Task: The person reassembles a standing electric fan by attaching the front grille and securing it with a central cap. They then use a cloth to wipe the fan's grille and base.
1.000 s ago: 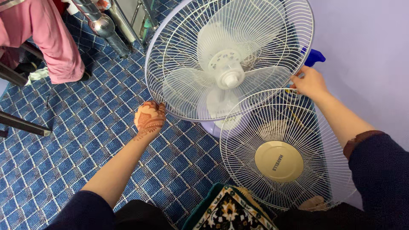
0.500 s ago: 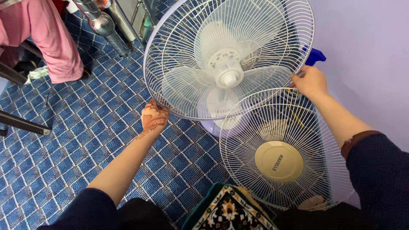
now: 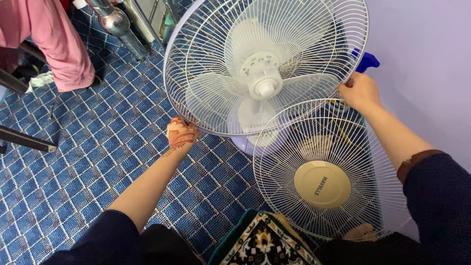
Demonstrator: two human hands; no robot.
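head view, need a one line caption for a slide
Left hand and right hand grip opposite rim edges of a white fan, its detached front grille lying below on blue carpet.

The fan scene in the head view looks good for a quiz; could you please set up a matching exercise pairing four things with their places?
Things:
1. left hand
2. right hand
3. loose grille
4. fan blades

Places:
A. lying in front of the fan, beige disc at its centre
B. on the right edge of the fan's rear guard
C. inside the rear guard, uncovered
D. at the lower left rim of the rear guard

Pairs: 1-D, 2-B, 3-A, 4-C
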